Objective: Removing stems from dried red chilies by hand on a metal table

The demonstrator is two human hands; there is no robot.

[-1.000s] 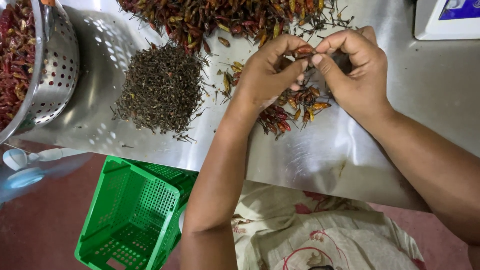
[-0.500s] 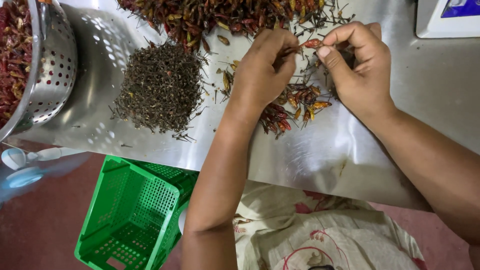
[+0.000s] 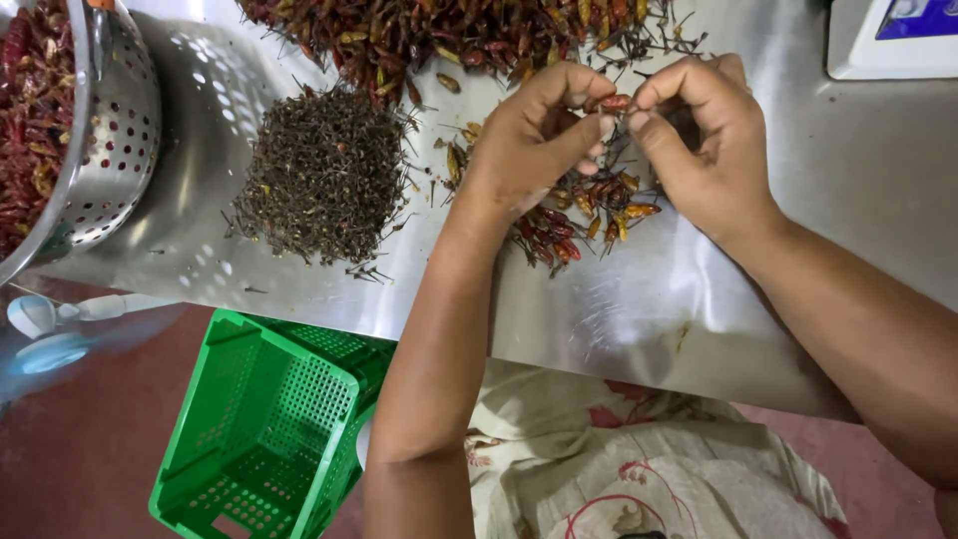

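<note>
Both hands meet above the steel counter (image 3: 639, 329), fingertips together over one dried red chili (image 3: 614, 102); left hand (image 3: 534, 140) curled, thumb and forefinger pinched on the left end of the chili; right hand (image 3: 704, 140) likewise curled, thumb and forefinger closed on its right end; remaining fingers of each hand folded inward, holding nothing else that can be seen; chili held level between the two pinches, raised clear of the counter surface.

Directly beneath the hands: small heap of red and orange chilies (image 3: 579, 215) lying on the counter, partly hidden by the left wrist; loose bits scattered around it.

Far edge of the counter: large pile of dried chilies (image 3: 449, 35), mixed dark red, orange and brown, with thin stems sticking out; pile runs along the top of the view, just beyond the fingertips.

Left of the hands, apart from them: compact mound of dark brown chili stems (image 3: 324, 175), a few strays at its near edge.

Further left: perforated metal colander (image 3: 115, 140), tilted, filled with red chilies, its holes reflected on the steel.

Top right corner: white weighing scale (image 3: 893, 45) with a blue panel, only partly in view.

Below the counter edge: green plastic basket (image 3: 264, 429) with lattice walls, standing on a reddish floor (image 3: 70, 449); floral patterned cloth (image 3: 639, 459) over the person's lap to its right.
</note>
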